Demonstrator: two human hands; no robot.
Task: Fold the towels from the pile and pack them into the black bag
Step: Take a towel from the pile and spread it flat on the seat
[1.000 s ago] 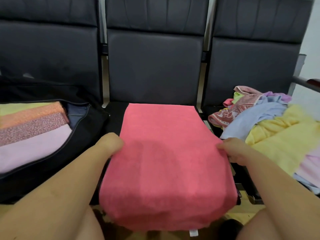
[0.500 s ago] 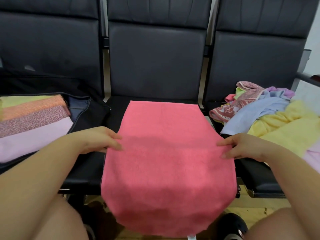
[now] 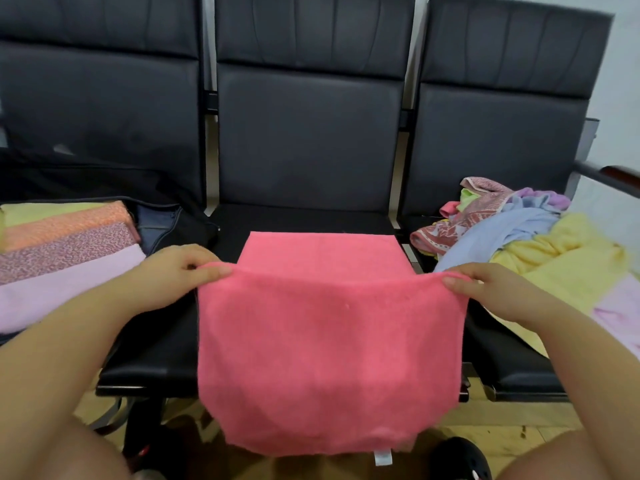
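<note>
the bench (image 3: pixel 304 220) of black seats carries everything: the black bag (image 3: pixel 169 223) lies open on the left seat with folded towels inside, the unfolded pile (image 3: pixel 540 244) on the right. the pink towel (image 3: pixel 325 341) drapes over the middle seat's front edge. your left hand (image 3: pixel 176 271) and right hand (image 3: pixel 485 289) each pinch a side, lifting a crease, likely to fold it.

A waiting-room sort of place is showing here: a row of joined black padded seats (image 3: pixel 308 140) on a metal frame is standing against a pale wall (image 3: pixel 620 64), over a yellowish floor (image 3: pixel 485 434).
</note>
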